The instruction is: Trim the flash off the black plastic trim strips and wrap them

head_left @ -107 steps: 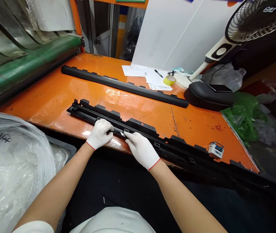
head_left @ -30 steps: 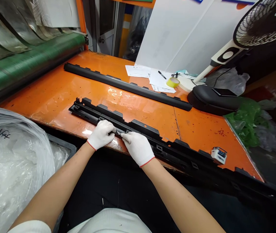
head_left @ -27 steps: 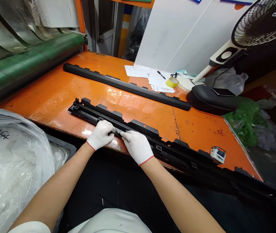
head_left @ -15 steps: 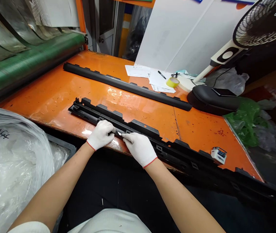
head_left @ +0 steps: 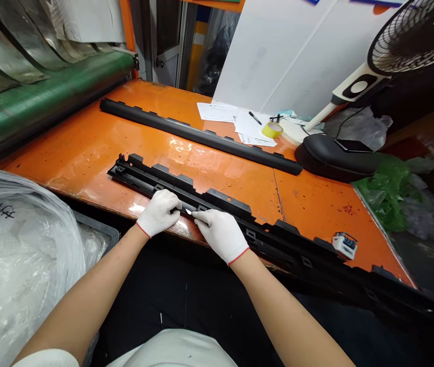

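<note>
A long black plastic trim strip (head_left: 224, 200) lies along the table's near edge, its clip side with square brackets facing up. My left hand (head_left: 161, 211), in a white glove with a red cuff edge, is closed in a pinch on the strip's near edge. My right hand (head_left: 222, 232), gloved alike, is closed with thumb and forefinger together. From its fingertips a small shiny knife blade (head_left: 188, 211) points toward my left fingers, against the strip. The knife's handle is hidden inside my right hand.
Farther back on the orange table (head_left: 87, 148) lies a second black strip (head_left: 201, 136). Papers (head_left: 253, 125), yellow tape (head_left: 272, 130), a fan (head_left: 354, 86) and a black case (head_left: 327, 158) stand behind. A small white counter (head_left: 344, 245) sits right; a plastic bag (head_left: 22, 265) bulges left.
Both hands stay almost in place on the strip. A little more of the blade shows at my right fingertips, and the view has shifted very slightly.
</note>
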{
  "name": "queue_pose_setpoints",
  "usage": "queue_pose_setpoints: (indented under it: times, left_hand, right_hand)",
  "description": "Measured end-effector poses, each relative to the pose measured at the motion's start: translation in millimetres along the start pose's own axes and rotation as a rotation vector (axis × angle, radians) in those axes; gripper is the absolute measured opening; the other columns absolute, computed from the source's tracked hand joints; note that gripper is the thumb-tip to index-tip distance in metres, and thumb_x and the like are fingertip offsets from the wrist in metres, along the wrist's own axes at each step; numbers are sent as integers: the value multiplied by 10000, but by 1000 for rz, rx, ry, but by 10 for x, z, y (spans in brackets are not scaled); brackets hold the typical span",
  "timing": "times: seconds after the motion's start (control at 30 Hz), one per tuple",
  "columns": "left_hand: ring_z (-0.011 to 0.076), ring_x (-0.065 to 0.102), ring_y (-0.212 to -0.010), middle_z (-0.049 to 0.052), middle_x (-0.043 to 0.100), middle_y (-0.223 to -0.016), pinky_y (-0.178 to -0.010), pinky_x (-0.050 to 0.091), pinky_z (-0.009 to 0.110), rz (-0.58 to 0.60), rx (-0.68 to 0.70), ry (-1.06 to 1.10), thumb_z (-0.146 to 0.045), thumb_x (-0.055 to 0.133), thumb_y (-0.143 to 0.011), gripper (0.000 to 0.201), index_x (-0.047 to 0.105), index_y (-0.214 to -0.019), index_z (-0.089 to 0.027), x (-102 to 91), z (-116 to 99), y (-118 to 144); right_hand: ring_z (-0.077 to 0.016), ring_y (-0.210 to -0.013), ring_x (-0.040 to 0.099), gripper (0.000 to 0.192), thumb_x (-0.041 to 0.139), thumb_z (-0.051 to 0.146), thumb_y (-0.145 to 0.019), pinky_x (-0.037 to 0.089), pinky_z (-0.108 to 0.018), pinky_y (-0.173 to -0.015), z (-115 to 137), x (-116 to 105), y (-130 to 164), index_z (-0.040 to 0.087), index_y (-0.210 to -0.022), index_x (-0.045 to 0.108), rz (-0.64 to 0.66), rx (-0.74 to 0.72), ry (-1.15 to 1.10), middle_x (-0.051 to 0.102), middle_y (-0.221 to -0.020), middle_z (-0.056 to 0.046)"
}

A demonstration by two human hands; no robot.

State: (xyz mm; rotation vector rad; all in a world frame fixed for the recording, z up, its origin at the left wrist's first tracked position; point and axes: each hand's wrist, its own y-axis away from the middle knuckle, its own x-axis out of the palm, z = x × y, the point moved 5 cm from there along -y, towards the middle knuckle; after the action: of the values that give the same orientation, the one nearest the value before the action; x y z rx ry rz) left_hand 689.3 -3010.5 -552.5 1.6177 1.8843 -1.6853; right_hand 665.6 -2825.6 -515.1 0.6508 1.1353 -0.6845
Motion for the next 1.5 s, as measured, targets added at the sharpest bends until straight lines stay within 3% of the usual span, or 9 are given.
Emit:
queue_pose_setpoints:
  times: [0.17,0.57,0.7,0.93,1.03,1.17,1.27,1.4,1.5]
  left_hand:
    - [216,613,-791,-5,684,-781,-778,478,386,-9,8,4,-16,642,-758,226,625,-817,-234,3,3,11]
    - [223,623,-804,1,681,-768,-787,477,388,47,-33,-8,-24,637,-769,217,612,-789,-239,8,13,5]
    - [223,646,-826,6,706,-799,-795,491,387,57,-49,2,-34,635,-788,208,610,-797,-240,26,31,12]
    - [241,650,-854,21,717,-813,-835,524,426,50,-56,21,-107,628,-785,141,637,-816,-244,-51,-33,4]
    - [263,678,-965,47,739,-918,-970,556,478,-109,-121,-3,-139,623,-799,166,684,-916,-241,-199,-25,10]
    - [304,658,-1187,111,725,-1108,-1133,530,522,-513,-425,-177,-148,625,-872,236,707,-1081,-222,-407,120,156]
    - [348,547,-1417,184,650,-1376,-1266,436,572,-598,-602,-195,-217,666,-920,389,677,-1308,-195,-408,219,253]
    - [384,429,-1576,214,529,-1616,-1330,374,583,-476,-781,-171,-402,747,-932,673,565,-1548,-199,-325,343,234]
    - [385,597,-1433,171,658,-1516,-1238,481,536,-182,-782,-66,-495,816,-867,788,571,-1564,-221,-168,387,98]
  right_hand:
    - [-232,-1003,784,272,618,233,-1101,543,-312,-863,-17,4,5,284,-1186,872,-20,-9,-20,850,-1086,-44]
    - [-264,-1170,800,327,611,198,-1062,582,-343,-1042,-25,-83,-81,259,-1243,876,32,100,-159,854,-1228,-29]
    - [-247,-1218,776,323,606,223,-1077,552,-329,-1071,-16,-64,-120,250,-1289,848,-55,130,-191,839,-1287,-37]
    - [-257,-1041,769,239,647,377,-1077,513,-322,-851,99,131,-212,246,-1102,845,-48,189,-45,837,-1095,-80]
    - [-247,-1011,762,274,596,350,-1095,491,-321,-819,66,135,-170,249,-1061,848,-35,190,-43,834,-1067,-75]
    - [-259,-1063,757,267,608,330,-1073,502,-330,-862,-187,65,82,248,-1121,858,-52,230,-60,838,-1137,-78]
    - [-271,-1052,760,275,612,341,-1045,520,-352,-893,-501,27,405,246,-1109,862,-70,253,-116,841,-1108,-73]
    - [-298,-1026,770,287,606,399,-1008,552,-397,-903,-963,7,901,251,-1030,851,-110,322,-185,843,-1059,-73]
    - [-317,-1052,773,303,602,429,-980,581,-437,-953,-1223,-6,1227,244,-1041,834,-170,430,-235,842,-1094,-90]
